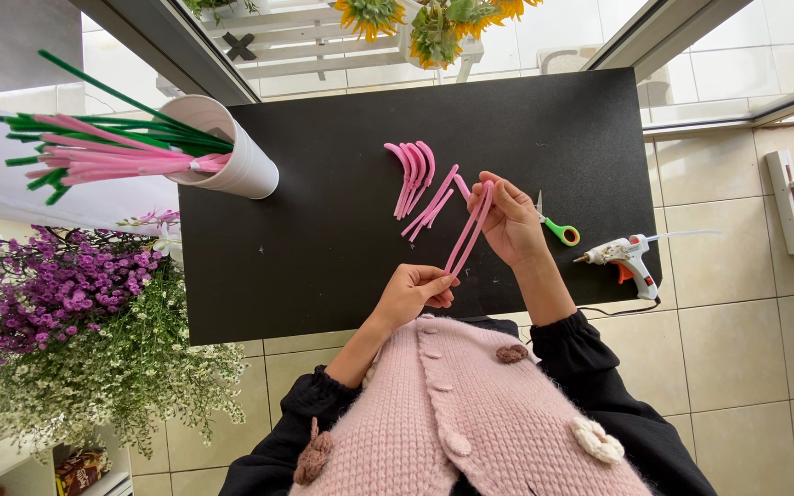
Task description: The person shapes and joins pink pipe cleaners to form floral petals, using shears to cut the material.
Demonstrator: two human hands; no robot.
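A folded pink pipe cleaner (pixel 470 228) is being held stretched above the black table (pixel 323 230); its upper bend is being pinched by the closed fingers of the right hand (pixel 510 220), while its lower ends are being gripped by the left hand (pixel 411 292), curled shut around them, near the table's front edge. Just left of it, a few bent pink pieces (pixel 413 174) and some straighter pink stems (pixel 432 211) are being left lying on the table; small scissors with a green handle (pixel 558 228) are being partly hidden behind the right hand, so their blades can hardly be judged. A white glue gun (pixel 625 257) is being kept at the table's right edge; a white cup (pixel 232 147) of pink and green pipe cleaners (pixel 94 147) is being kept at the far left corner; purple and white flowers (pixel 66 321) are being crowded in beside the table's left side.
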